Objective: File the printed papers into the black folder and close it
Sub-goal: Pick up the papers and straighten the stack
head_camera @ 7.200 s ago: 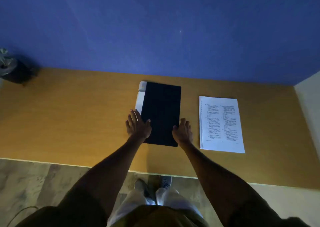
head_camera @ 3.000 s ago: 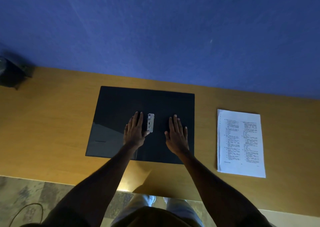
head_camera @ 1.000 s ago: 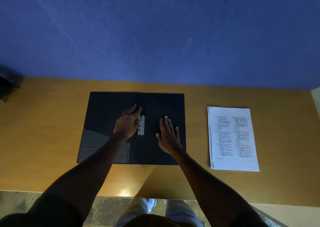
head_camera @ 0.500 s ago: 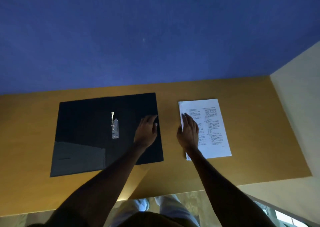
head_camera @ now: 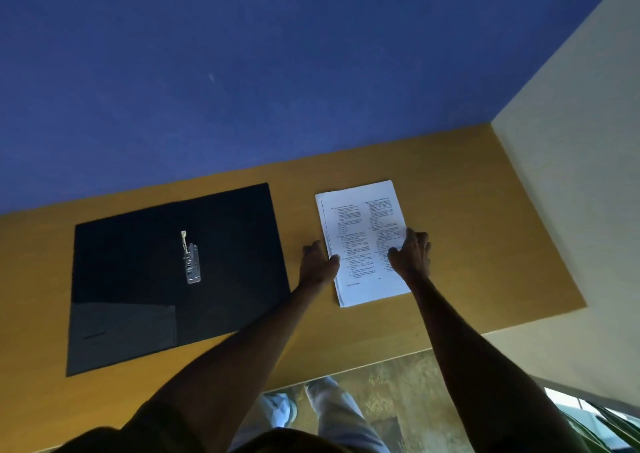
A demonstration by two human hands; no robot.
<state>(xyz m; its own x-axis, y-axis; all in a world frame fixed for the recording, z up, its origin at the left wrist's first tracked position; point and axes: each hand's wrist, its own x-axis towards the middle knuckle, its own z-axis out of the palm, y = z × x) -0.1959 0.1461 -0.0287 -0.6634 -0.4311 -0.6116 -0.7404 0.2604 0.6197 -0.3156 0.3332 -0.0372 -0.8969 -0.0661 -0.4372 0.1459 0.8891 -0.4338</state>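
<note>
The black folder [head_camera: 138, 279] lies open and flat on the left half of the wooden table [head_camera: 485, 244], with its metal clip [head_camera: 190, 258] raised at the centre fold. To its right the stack of printed papers [head_camera: 360, 224] lies flat on the table. My left hand [head_camera: 317, 262] grips the stack's left edge, thumb on top of the sheet. On the right edge, my right hand [head_camera: 412, 255] holds on with thumb and fingers curled over the paper.
A blue wall [head_camera: 242, 89] runs along the table's far edge. A cream wall [head_camera: 571, 175] closes off the right end. The table's front edge [head_camera: 346, 373] is near my legs, with floor and shoes below it.
Both hands left the open folder and moved right to the papers. The left hand went from the folder's right edge to the stack's left edge, the right hand across to the stack's right edge.
</note>
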